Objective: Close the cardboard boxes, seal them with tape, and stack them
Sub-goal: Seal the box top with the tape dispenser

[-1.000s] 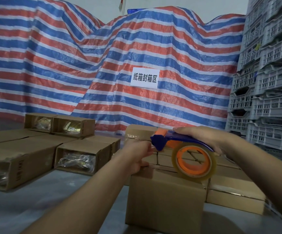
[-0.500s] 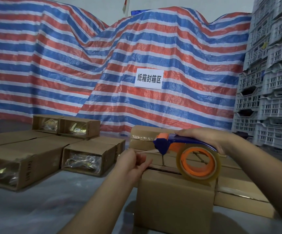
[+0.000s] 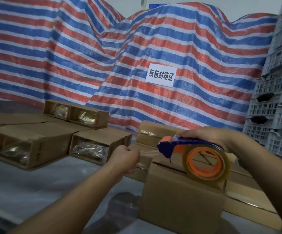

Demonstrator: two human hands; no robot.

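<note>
Nearest you stands the box [image 3: 180,196], upright on the grey floor [image 3: 35,186], its top flaps down with a dark seam still showing along the top. Your right hand [image 3: 209,137] wraps over the blue handle of the tape gun [image 3: 187,146], which hangs just above that box; the clear roll [image 3: 206,162] on its orange hub sits over the box's top right edge. Your left hand [image 3: 128,157] is clenched, pinching the free end of the tape [image 3: 147,152], a thin clear strip stretched between your fist and the gun's nose, just left of the box.

Directly behind the box, more closed boxes [image 3: 155,132] lie flat and crowd against it, running off to your right under your forearm. To your left, well apart, a cluster of open boxes [image 3: 89,146] lies on its side, plastic-wrapped contents showing at the mouths; two more sit further back.

Beyond everything hangs a striped red, white and blue tarp [image 3: 69,56] with a white sign [image 3: 161,76] stuck on it. Stacked grey crates [image 3: 276,98] wall off your right side.
</note>
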